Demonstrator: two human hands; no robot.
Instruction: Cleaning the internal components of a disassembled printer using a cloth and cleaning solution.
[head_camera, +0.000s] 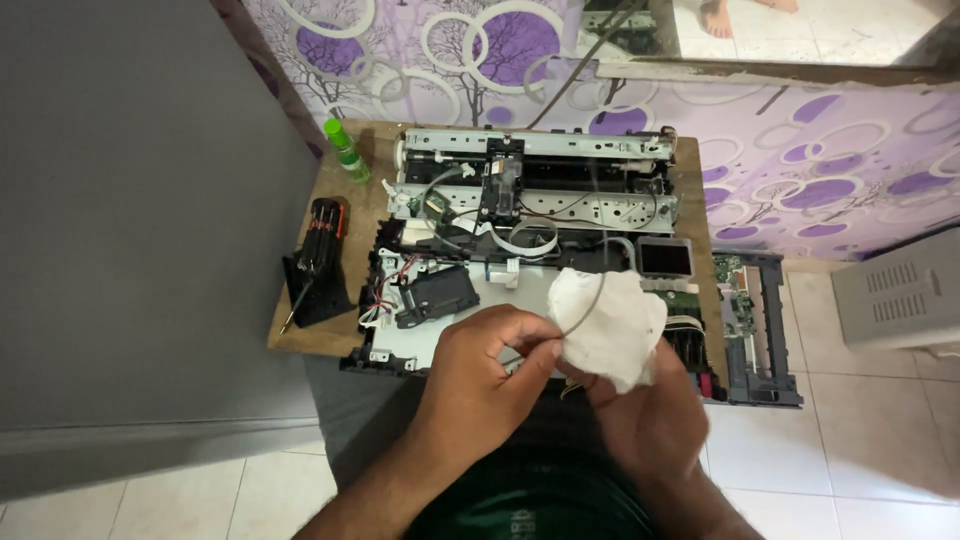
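White tissue sits bunched in our right hand above the opened printer, left hand pinching a thin grey tube; we judge short, light, well-supported wipes best.

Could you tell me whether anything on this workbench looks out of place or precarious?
Yes: the opened printer is wider than the wooden board, so its right end juts past the edge. A grey panel lies beside it on the tiled floor.

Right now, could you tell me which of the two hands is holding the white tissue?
The right hand holds the white tissue; the left hand only pinches a thin grey strip.
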